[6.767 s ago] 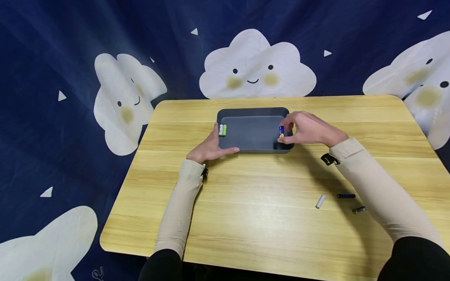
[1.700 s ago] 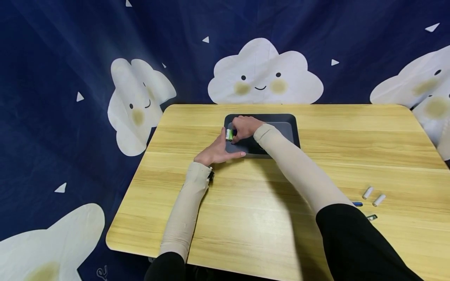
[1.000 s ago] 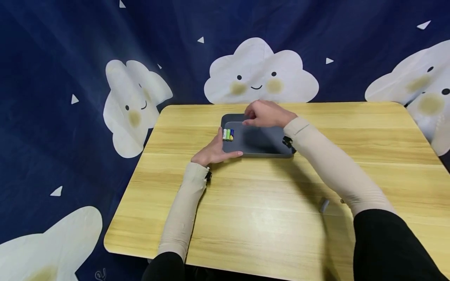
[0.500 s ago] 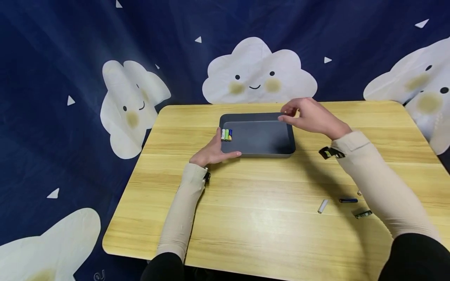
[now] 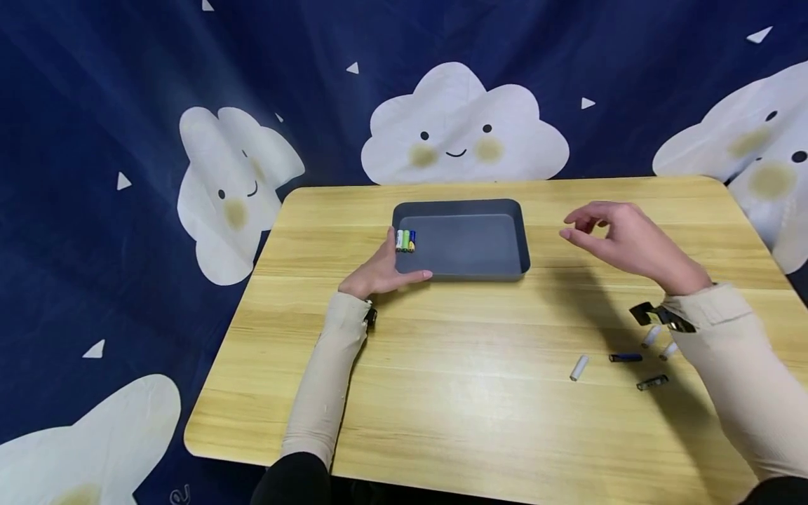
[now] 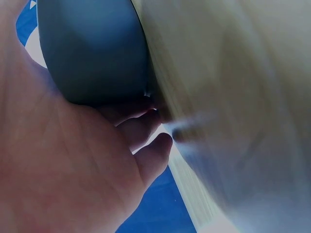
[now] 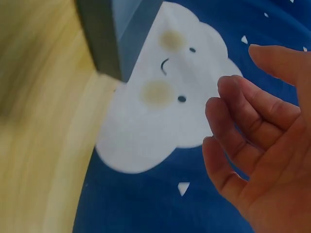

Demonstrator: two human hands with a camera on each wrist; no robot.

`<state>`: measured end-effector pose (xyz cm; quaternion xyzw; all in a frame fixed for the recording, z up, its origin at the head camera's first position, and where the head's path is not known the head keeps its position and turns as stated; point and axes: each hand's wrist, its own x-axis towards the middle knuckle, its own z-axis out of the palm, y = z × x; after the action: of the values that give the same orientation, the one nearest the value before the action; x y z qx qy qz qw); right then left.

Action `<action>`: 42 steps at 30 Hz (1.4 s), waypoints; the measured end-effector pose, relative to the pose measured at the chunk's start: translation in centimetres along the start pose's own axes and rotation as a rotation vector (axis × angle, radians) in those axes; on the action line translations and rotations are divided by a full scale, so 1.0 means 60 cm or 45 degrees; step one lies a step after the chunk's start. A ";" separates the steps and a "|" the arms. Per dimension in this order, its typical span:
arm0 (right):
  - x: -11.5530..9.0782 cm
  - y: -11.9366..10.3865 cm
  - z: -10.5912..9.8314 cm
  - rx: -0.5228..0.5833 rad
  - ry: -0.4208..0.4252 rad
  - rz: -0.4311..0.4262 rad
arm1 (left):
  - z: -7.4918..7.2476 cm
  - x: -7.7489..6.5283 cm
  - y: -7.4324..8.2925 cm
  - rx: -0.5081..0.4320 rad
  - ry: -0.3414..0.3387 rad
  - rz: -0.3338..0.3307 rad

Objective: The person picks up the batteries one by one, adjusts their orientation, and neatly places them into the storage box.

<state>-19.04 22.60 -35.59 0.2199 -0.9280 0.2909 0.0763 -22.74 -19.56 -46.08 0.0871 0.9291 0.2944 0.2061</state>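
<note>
My left hand (image 5: pixel 377 272) braces the near-left corner of a shallow dark grey tray (image 5: pixel 470 273), thumb straight along its front and fingers against its left side. The left wrist view shows the palm by the tray wall (image 6: pixel 97 53). Inside the tray, at the left end, three batteries lie side by side: a white battery (image 5: pixel 399 241), a green battery (image 5: pixel 405 241) and a blue battery (image 5: pixel 412 241). My right hand (image 5: pixel 625 237) hovers over the table right of the tray, fingers loosely bent, nothing held. The right wrist view shows its fingers (image 7: pixel 223 126) apart from the thumb.
Several loose batteries lie at the right of the wooden table (image 5: pixel 442 393): a white one (image 5: pixel 578 367), a blue one (image 5: pixel 625 358), a dark green one (image 5: pixel 652 382), and two white ones beside the right sleeve (image 5: pixel 738 365). A blue cloud-print curtain (image 5: pixel 328 42) hangs behind.
The blue battery, earlier held by my right hand at the tray's right end, now lies beside the green one. My right hand has let go and moved right, out of the tray. The left hand stays.
</note>
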 end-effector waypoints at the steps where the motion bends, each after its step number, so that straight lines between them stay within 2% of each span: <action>1: -0.010 0.005 -0.003 0.002 0.010 0.009 | 0.000 0.000 0.001 0.001 -0.002 0.001; 5: -0.046 0.025 -0.012 0.004 0.044 0.075 | -0.001 0.000 0.001 -0.001 -0.009 -0.005; 12: -0.107 0.059 -0.022 -0.008 0.041 0.182 | -0.001 0.000 0.002 -0.034 -0.002 0.008; 15: -0.126 0.075 -0.022 -0.045 0.031 0.192 | -0.003 0.001 0.004 -0.050 0.015 0.010; 20: -0.164 0.096 -0.014 -0.145 0.015 0.197 | -0.002 0.003 0.005 -0.022 -0.007 0.001; 23: -0.186 0.104 -0.007 -0.183 -0.027 0.233 | -0.001 0.001 0.003 -0.016 -0.004 0.001; 31: -0.224 0.121 -0.001 -0.263 -0.242 0.369 | 0.004 0.006 0.005 0.010 0.004 0.006; 34: -0.234 0.124 0.001 -0.285 -0.274 0.382 | 0.005 0.006 0.006 -0.009 0.006 0.015; 42: -0.254 0.120 0.012 -0.239 -0.357 0.404 | 0.003 -0.003 0.002 -0.047 0.001 0.013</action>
<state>-8.74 33.03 -43.92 0.1016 -0.9754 0.1784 -0.0800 -22.51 -19.42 -46.06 0.0879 0.9232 0.3124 0.2058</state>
